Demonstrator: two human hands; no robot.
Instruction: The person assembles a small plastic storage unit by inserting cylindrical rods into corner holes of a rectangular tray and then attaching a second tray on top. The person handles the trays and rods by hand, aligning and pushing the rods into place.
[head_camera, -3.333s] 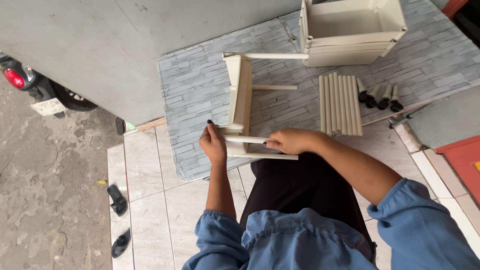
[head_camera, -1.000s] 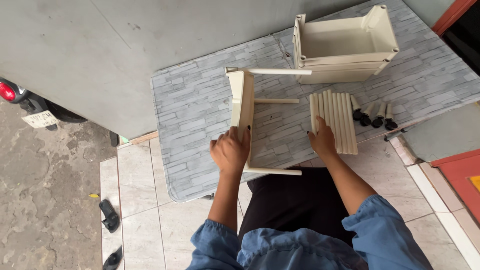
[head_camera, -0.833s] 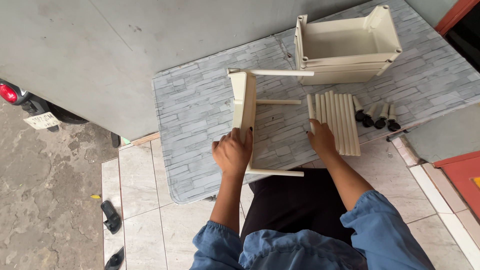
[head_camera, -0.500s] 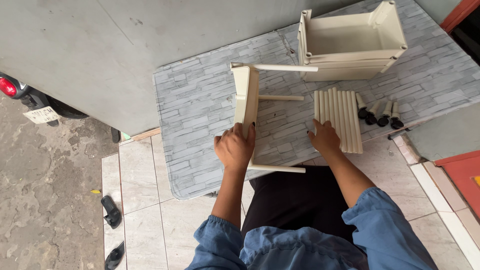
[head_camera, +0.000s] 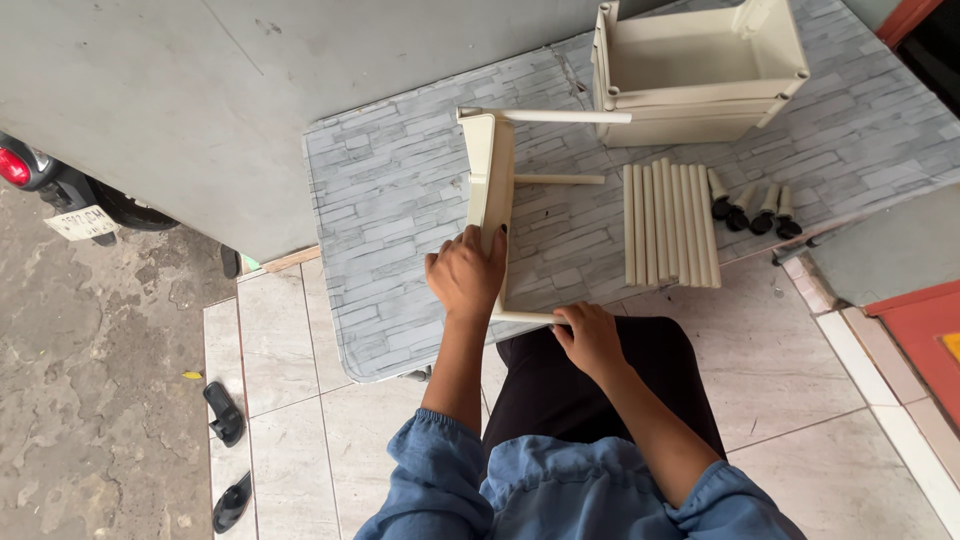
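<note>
— Cream shelf panel (head_camera: 490, 175) stands on edge on the grey brick-patterned mat (head_camera: 400, 210); your left hand (head_camera: 466, 275) is closed over its near end, and your right hand (head_camera: 590, 338) is wrapped round the nearest rod (head_camera: 525, 317).

— What might slip?

— Likely the panel: push that rod sideways and it could tip right, toward the loose tubes (head_camera: 670, 225).

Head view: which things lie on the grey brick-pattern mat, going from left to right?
Cream plastic tray standing on its edge → row of cream plastic tubes → four small cream pegs with black tips.
</note>
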